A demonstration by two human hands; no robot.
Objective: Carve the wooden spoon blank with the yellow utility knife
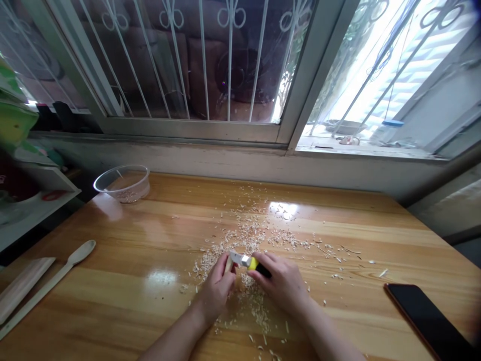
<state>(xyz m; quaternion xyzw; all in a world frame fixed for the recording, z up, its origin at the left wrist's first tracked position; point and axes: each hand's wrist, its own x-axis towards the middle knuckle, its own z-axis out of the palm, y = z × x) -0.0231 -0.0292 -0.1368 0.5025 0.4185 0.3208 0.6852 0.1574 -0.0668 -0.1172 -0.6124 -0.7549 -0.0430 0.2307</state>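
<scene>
My right hand is closed around a utility knife with a yellow and black handle, its short blade pointing left. My left hand is closed on a small pale piece of wood, held upright just under the blade tip. Both hands rest low over the wooden table near its front middle. Pale wood shavings lie scattered around and beyond the hands.
A carved wooden spoon and a flat wooden block lie at the left. A clear plastic bowl stands at the back left. A dark phone lies at the front right. A barred window runs behind the table.
</scene>
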